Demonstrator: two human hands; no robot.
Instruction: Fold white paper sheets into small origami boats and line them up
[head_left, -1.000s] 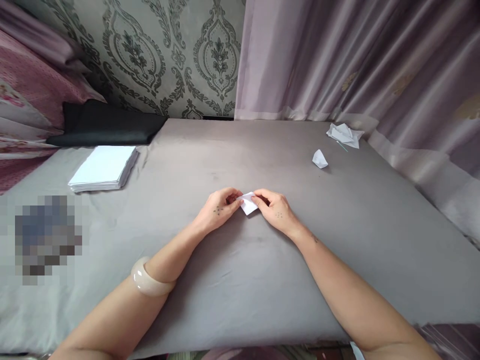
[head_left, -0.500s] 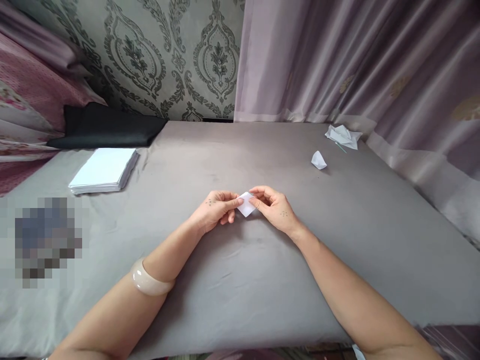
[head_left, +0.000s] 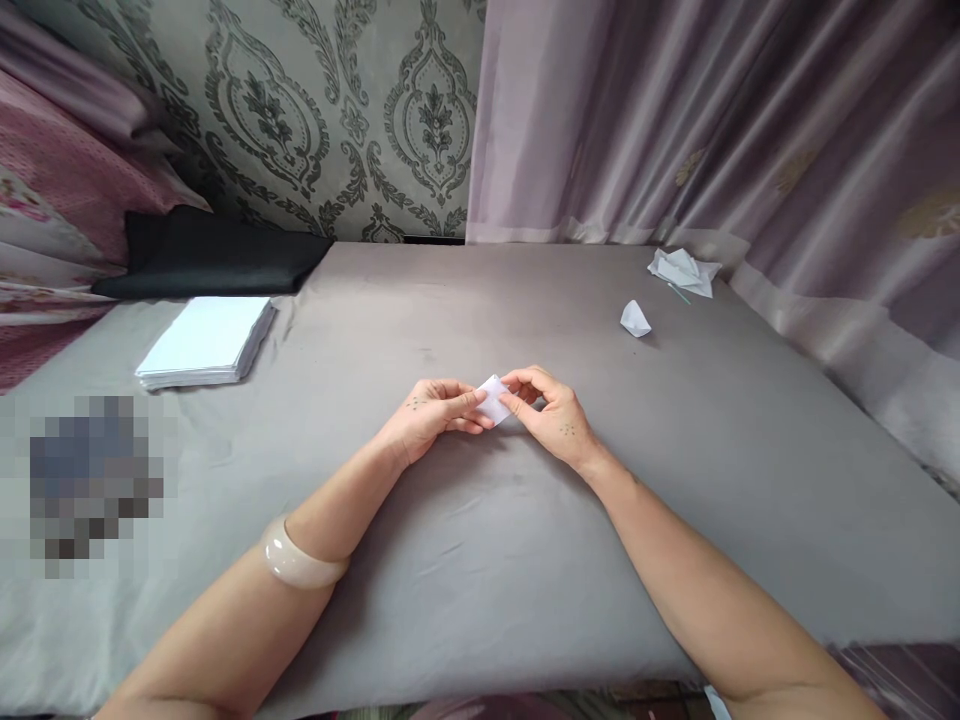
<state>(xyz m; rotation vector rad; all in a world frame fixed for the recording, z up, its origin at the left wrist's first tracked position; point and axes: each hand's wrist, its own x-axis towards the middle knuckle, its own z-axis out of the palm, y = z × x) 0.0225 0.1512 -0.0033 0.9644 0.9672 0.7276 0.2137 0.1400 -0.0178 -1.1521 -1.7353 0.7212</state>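
Note:
A small folded white paper (head_left: 493,400) is held just above the grey cloth-covered table (head_left: 480,600) at its middle. My left hand (head_left: 431,415) pinches its left side with thumb and fingers closed. My right hand (head_left: 547,415) pinches its right side, fingers curled around the edge. A pale bangle (head_left: 296,560) sits on my left forearm.
A stack of white paper sheets (head_left: 206,338) lies at the left, with a black cushion (head_left: 210,262) behind it. One folded white paper piece (head_left: 634,319) and a crumpled pile of paper (head_left: 682,272) lie at the far right, near the purple curtain (head_left: 712,130).
Both hands have lifted the folded paper slightly off the cloth and turned it between the fingertips. The arms stay in nearly the same place.

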